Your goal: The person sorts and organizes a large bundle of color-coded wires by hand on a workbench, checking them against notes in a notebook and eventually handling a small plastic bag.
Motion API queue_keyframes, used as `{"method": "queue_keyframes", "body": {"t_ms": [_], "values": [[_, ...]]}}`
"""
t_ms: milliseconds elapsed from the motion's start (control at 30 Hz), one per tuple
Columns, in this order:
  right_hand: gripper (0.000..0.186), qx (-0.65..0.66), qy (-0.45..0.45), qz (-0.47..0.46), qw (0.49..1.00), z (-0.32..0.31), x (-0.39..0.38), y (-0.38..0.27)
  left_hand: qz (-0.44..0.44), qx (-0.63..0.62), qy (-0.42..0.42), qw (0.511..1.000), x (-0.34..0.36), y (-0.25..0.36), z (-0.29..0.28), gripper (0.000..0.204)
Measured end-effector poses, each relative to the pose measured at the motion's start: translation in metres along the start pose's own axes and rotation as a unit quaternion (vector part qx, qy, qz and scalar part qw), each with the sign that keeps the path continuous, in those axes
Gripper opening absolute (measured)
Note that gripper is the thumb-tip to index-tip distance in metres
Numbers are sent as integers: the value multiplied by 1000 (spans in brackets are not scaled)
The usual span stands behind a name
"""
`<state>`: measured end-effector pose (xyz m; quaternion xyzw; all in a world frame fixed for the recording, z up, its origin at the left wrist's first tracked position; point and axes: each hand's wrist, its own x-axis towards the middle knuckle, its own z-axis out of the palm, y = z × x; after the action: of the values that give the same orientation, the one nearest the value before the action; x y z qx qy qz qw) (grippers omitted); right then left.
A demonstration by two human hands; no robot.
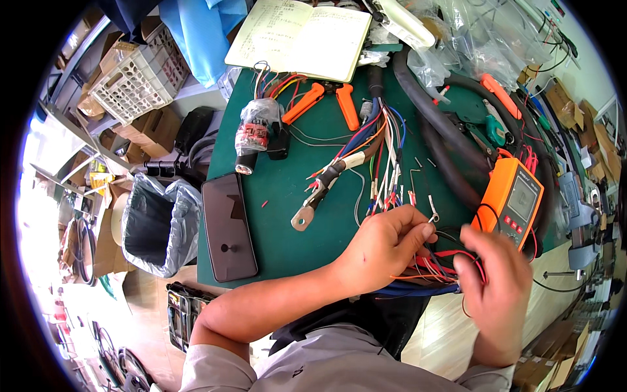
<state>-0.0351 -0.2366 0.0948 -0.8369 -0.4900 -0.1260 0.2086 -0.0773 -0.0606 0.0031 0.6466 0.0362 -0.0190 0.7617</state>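
My left hand (385, 251) is closed in a pinch over a bundle of thin wires, its fingertips on what looks like a wire end. A small ring terminal (435, 217) shows right at the fingertips. My right hand (499, 281), slightly blurred, has thumb and fingers apart beside red and black leads (450, 258). Behind the left hand, a thick cable fans out into coloured wires (385, 144) with stripped or crimped ends. One heavy lead ends in a large metal lug (303, 219). An orange clamp-style multimeter (513, 199) lies just beyond the right hand.
Orange-handled pliers (326, 104), a cordless tool wrapped in clear plastic (255, 134) and a dark phone (230, 228) lie on the green table (281, 189). An open notebook (297, 36) is at the back. Thick black cables (450, 130) curve along the right. A lined bin (160, 222) stands left.
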Motion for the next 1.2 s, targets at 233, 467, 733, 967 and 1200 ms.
{"method": "queue_keyframes", "body": {"t_ms": [233, 467, 733, 967, 1200], "values": [[58, -134, -111, -145, 974, 26, 100, 16, 19, 5, -20, 1000, -3, -3, -1, 17], [45, -214, -163, -245, 932, 98, 150, 38, 27, 0, -29, 999, 0, -6, 0, 16], [13, -126, -323, -212, 914, 121, 208, 32, 7, 16, -28, 999, 2, -9, 0, 18], [12, -110, -185, -235, 948, 137, 219, 29, -11, 21, -29, 999, 2, -3, 0, 16], [14, -130, -168, -277, 937, 127, 209, 39, -24, 14, -34, 999, 1, -4, 0, 16]]}}
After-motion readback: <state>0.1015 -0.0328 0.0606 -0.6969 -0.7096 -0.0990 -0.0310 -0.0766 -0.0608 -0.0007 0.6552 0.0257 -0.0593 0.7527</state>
